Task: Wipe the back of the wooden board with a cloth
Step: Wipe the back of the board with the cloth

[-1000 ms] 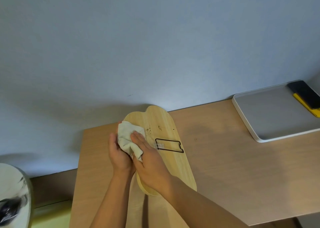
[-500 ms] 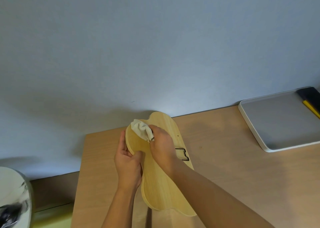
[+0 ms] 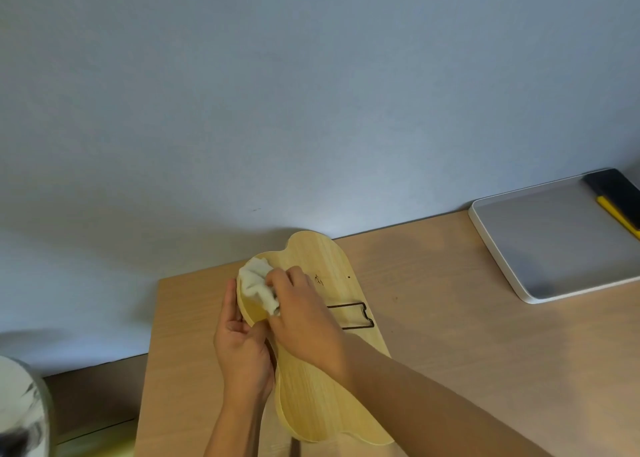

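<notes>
A pale wooden board (image 3: 318,397) with a wavy outline lies on the light wooden table (image 3: 450,335), tilted up along its left edge. A black wire stand (image 3: 353,315) is fixed across its upper face. My left hand (image 3: 242,349) grips the board's left edge from the side. My right hand (image 3: 301,314) presses a crumpled white cloth (image 3: 256,283) onto the board's far left lobe. My right forearm hides part of the board's middle.
A white tray (image 3: 512,269) sits at the far right of the table, holding a black and yellow object (image 3: 620,196). The blue-grey wall (image 3: 311,110) rises right behind the table. A round white and grey object (image 3: 20,408) is at the lower left.
My right hand moved the cloth from near my left hand up to the board's far left lobe. My left hand shifted along the board's edge, and more of the board shows.
</notes>
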The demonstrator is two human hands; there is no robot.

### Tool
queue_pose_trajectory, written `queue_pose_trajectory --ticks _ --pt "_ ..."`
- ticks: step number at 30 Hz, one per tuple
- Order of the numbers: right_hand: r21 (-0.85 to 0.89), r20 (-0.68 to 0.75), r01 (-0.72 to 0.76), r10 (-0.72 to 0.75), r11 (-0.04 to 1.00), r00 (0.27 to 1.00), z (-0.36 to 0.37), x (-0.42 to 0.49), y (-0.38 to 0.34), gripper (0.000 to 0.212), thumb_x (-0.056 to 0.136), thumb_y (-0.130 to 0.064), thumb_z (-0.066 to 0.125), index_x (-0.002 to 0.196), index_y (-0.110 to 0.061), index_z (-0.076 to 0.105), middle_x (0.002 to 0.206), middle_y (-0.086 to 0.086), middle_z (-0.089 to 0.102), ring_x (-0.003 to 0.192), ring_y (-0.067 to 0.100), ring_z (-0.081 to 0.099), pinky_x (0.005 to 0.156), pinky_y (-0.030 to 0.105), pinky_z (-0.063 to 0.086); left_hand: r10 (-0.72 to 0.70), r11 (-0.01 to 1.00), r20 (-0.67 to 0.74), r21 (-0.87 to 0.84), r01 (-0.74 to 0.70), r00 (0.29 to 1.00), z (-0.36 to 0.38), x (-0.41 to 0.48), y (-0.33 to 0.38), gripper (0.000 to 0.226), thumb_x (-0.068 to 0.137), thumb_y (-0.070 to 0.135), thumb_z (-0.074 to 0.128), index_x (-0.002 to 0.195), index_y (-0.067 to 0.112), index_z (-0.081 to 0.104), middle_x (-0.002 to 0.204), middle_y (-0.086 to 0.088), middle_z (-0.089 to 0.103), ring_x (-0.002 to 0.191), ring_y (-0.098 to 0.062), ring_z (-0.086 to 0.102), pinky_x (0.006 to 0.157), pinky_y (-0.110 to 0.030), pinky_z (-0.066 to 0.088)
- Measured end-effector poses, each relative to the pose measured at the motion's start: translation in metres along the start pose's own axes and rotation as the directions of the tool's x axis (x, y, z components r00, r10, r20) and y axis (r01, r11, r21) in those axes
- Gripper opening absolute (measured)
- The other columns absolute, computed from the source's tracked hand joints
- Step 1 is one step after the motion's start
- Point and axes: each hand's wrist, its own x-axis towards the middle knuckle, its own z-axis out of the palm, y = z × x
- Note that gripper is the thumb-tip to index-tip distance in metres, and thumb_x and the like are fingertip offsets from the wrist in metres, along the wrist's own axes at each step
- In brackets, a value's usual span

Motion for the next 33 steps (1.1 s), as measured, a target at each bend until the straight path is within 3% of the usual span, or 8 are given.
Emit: queue_pose_trajectory --ticks 7,15,18,21,24,26,29,33 --pt "-0.056 -0.011 -0.148 0.148 0.987 0.989 -0.004 0.034 0.049 0.039 0.091 0.004 0.054 0.129 -0.003 0.047 0.122 0.019 0.054 0.101 0.026 0.051 0.081 0.036 0.045 0.010 0.998 -0.037 0.060 -0.008 0.999 0.002 0.002 0.001 0.096 0.084 -0.035 0.046 0.159 0.025 0.045 0.132 0.011 0.075 0.118 -0.015 0.074 0.087 -0.029 0.064" --pt "0.042 0.026 -0.410 0.409 0.911 0.912 -0.042 0.038 0.108 0.006 0.098 -0.003 0.048 0.104 -0.002 0.050 0.102 0.019 0.058 0.092 0.028 0.053 0.077 0.042 0.048 0.032 0.996 -0.058 0.080 -0.028 0.998 0.002 0.001 0.002 0.096 0.082 -0.034 0.046 0.159 0.022 0.046 0.145 0.001 0.067 0.124 -0.017 0.070 0.096 -0.033 0.061" --pt "0.226 -0.053 -0.257 0.275 0.940 0.960 -0.051 0.031 0.091 0.014 0.096 0.001 0.047 0.109 0.002 0.054 0.099 0.018 0.061 0.086 0.026 0.057 0.079 0.045 0.054 0.037 0.997 -0.063 0.070 -0.032 0.997 0.004 0.000 0.003 0.095 0.083 -0.035 0.046 0.159 0.021 0.046 0.134 0.010 0.074 0.119 -0.013 0.073 0.086 -0.025 0.063" --pt "0.367 0.037 -0.029 0.017 0.930 0.999 -0.045 0.022 0.057 0.039 0.096 0.004 0.049 0.133 -0.009 0.052 0.121 0.008 0.058 0.099 0.009 0.057 0.084 0.016 0.047 0.024 0.999 -0.063 0.049 -0.021 0.998 0.005 -0.001 0.004 0.095 0.084 -0.035 0.045 0.159 0.023 0.045 0.129 0.009 0.077 0.111 -0.013 0.077 0.082 -0.026 0.064" --pt "0.315 0.168 -0.004 -0.052 0.949 0.984 -0.033 0.023 0.051 0.044 0.097 0.001 0.050 0.137 -0.017 0.053 0.130 0.015 0.056 0.113 0.025 0.058 0.093 0.032 0.051 0.027 0.999 -0.043 0.046 -0.025 0.999 0.006 -0.002 0.006 0.095 0.084 -0.035 0.045 0.158 0.024 0.046 0.125 0.010 0.079 0.110 -0.012 0.077 0.077 -0.024 0.063" --pt "0.340 0.128 -0.045 0.001 0.940 0.992 -0.033 0.028 0.063 0.035 0.095 0.003 0.049 0.127 -0.010 0.058 0.120 0.016 0.063 0.109 0.027 0.062 0.088 0.038 0.054 0.035 0.998 -0.053 0.055 -0.032 0.998 0.005 -0.001 0.005 0.095 0.084 -0.036 0.045 0.158 0.023 0.046 0.123 0.012 0.079 0.111 -0.012 0.076 0.077 -0.024 0.064" --pt "0.314 0.020 -0.135 0.136 0.940 0.991 -0.034 0.028 0.098 0.020 0.092 0.000 0.057 0.110 -0.008 0.062 0.098 0.005 0.070 0.092 0.010 0.068 0.078 0.031 0.058 0.037 0.997 -0.067 0.068 -0.033 0.997 0.005 0.000 0.003 0.096 0.083 -0.036 0.045 0.157 0.024 0.048 0.124 0.013 0.079 0.118 -0.015 0.074 0.088 -0.029 0.063" --pt "0.183 -0.026 -0.383 0.394 0.905 0.919 -0.028 0.022 0.147 0.019 0.087 0.002 0.061 0.101 -0.011 0.057 0.100 0.014 0.064 0.092 0.034 0.065 0.075 0.047 0.057 0.043 0.997 -0.075 0.074 -0.038 0.996 0.004 0.000 0.003 0.095 0.083 -0.035 0.046 0.158 0.023 0.048 0.125 0.015 0.078 0.117 -0.013 0.074 0.087 -0.028 0.063"
